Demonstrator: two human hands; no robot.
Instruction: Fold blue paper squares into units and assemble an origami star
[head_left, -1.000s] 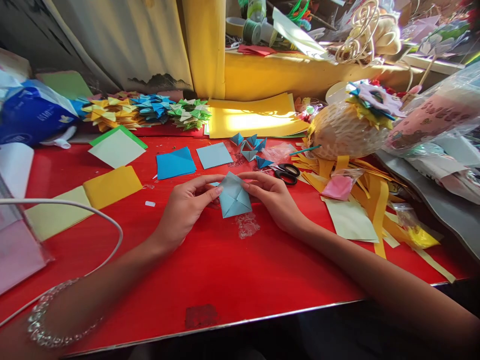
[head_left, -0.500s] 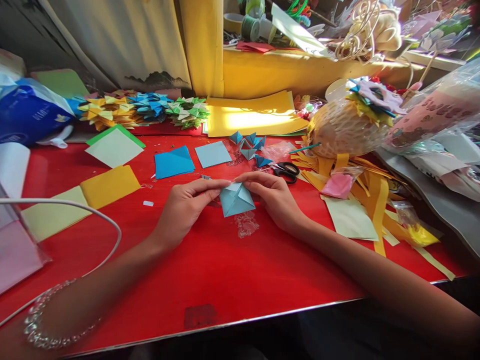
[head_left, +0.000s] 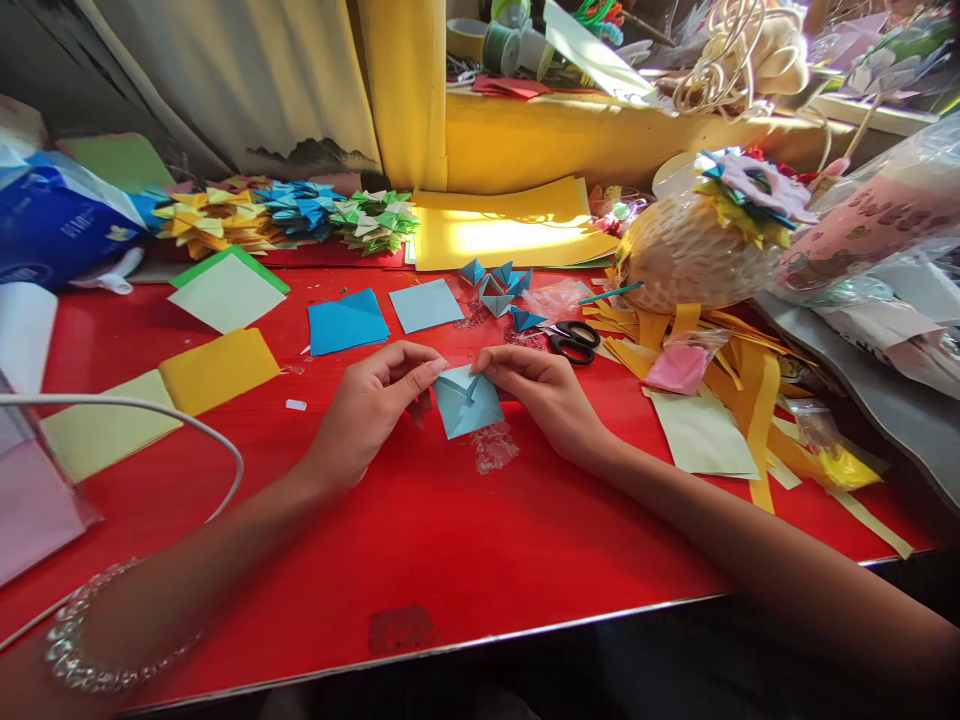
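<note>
A small light blue origami paper, creased and partly folded, is held between both hands above the red table. My left hand pinches its upper left corner between thumb and fingers. On the other side, my right hand grips the upper right edge, its thumb and forefinger on a folded flap. Behind the hands lie a stack of darker blue paper squares and a light blue square. Several folded blue paper pieces sit just to the right of these.
Black-handled scissors lie beyond my right hand, near yellow paper strips. Finished paper rings are piled at the back left. A white cable loops over the left side. Yellow sheets lie at the back.
The light blue paper has turned and shifted slightly left. The right fingers have moved from its top edge onto a flap, and the left fingers have curled more.
</note>
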